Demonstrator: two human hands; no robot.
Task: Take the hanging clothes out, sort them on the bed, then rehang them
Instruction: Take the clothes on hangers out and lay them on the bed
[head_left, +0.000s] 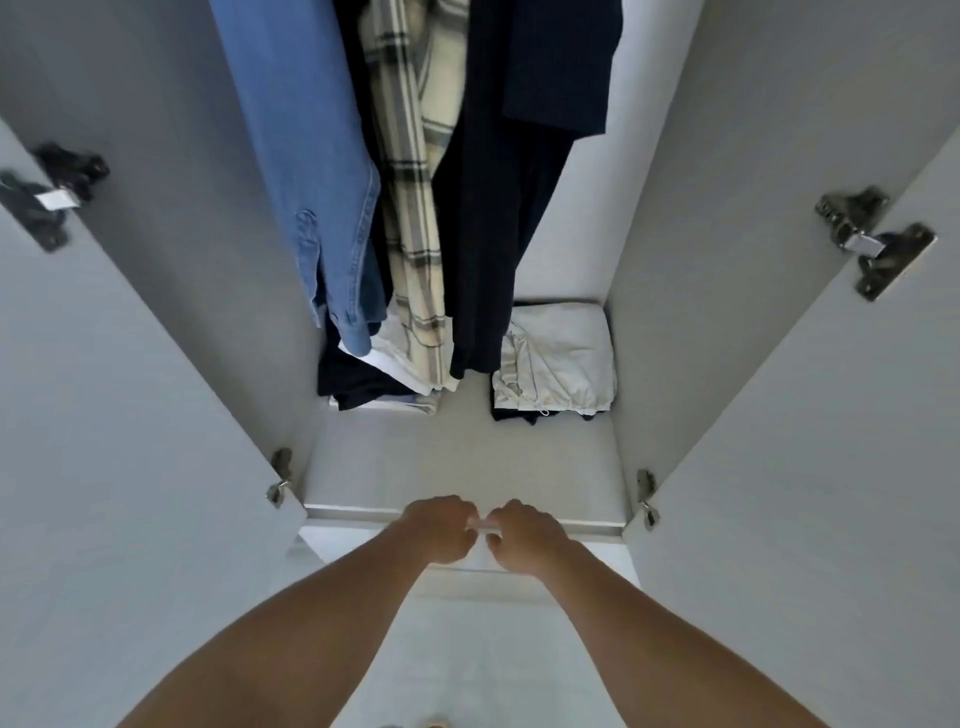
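The white wardrobe fills the view, both doors swung wide: the left door and the right door, each with metal hinges on its inner face. Inside hang three garments side by side, touching one another: a blue denim shirt on the left, a cream plaid shirt in the middle, and a dark navy garment on the right (its exact type cannot be told). Their hems reach down almost to the wardrobe floor.

On that floor, against the back, lie two folded stacks. The left stack shows dark navy cloth over white and pale pieces, partly hidden by the hanging shirts. The right stack has pale grey-white fabric on top of something dark, and sits in the back right corner.

Below the compartment is a white drawer front. Both bare forearms reach forward to its top edge. The left hand and the right hand sit close together, nearly touching, fingers curled over the drawer's lip and gripping it.
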